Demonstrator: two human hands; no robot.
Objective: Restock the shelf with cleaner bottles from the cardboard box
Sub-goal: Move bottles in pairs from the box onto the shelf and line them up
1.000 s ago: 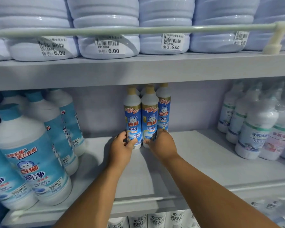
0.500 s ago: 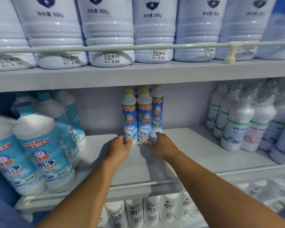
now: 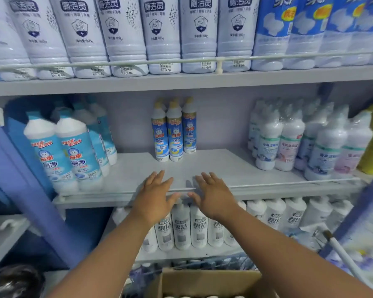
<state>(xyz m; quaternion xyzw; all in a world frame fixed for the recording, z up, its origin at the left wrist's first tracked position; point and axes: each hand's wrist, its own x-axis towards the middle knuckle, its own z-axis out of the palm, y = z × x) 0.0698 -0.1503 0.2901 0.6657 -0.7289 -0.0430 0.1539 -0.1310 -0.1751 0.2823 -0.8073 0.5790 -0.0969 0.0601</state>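
1. three shelf levels show; the middle shelf is a pale board with a bare stretch at its centre and front.
2. large white bottles with dark label print line the top level behind a thin rail, price stickers at their bases.
3. teal-capped bottles with blue labels crowd the left end of the middle shelf.
4. shrink-wrapped white bottles fill its right end.
5. one cardboard box sits at the bottom edge of view, its flaps up; pale bottle tops just show inside.
6. white bottles with dark labels stand on the level below, partly behind the forearms.
7. slim cleaner bottles, blue-labelled with yellowish caps, stand upright and touching one another at the back centre of the middle shelf; three are plain in front, and more caps peek out behind.
8. left hand hangs over the shelf's front edge, fingers spread and straight, holding nothing, well apart from the slim bottles.
9. right hand is just beside it, likewise spread and empty.
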